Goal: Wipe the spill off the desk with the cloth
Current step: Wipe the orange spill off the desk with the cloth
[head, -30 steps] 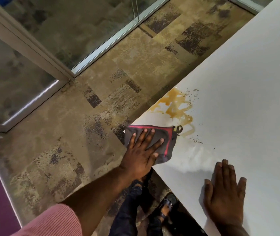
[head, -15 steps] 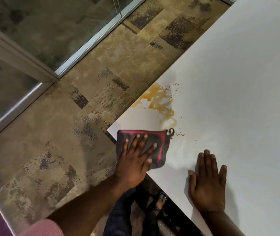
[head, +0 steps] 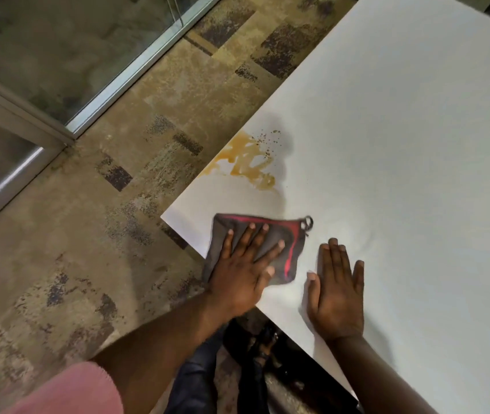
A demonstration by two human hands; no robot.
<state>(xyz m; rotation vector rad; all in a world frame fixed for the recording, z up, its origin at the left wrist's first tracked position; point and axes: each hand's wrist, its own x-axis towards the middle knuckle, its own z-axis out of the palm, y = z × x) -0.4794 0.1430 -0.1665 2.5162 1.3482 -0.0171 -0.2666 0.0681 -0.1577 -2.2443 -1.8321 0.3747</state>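
An orange-brown spill (head: 246,162) with dark specks lies near the left edge of the white desk (head: 402,150). A dark grey cloth (head: 282,234) with red trim and a small loop lies flat on the desk just below the spill, apart from it. My left hand (head: 245,267) presses flat on the cloth, fingers spread, covering its lower left part. My right hand (head: 337,289) rests palm down on the bare desk to the right of the cloth, holding nothing.
The desk's corner (head: 166,216) juts over patterned brown carpet (head: 88,234). A glass partition with a metal frame (head: 67,127) runs at the upper left. My legs and shoes (head: 252,348) show under the desk edge.
My left hand has drawn the cloth down, away from the spill, leaving a gap. The lower streaks of the spill are gone. The right hand stays flat on the desk.
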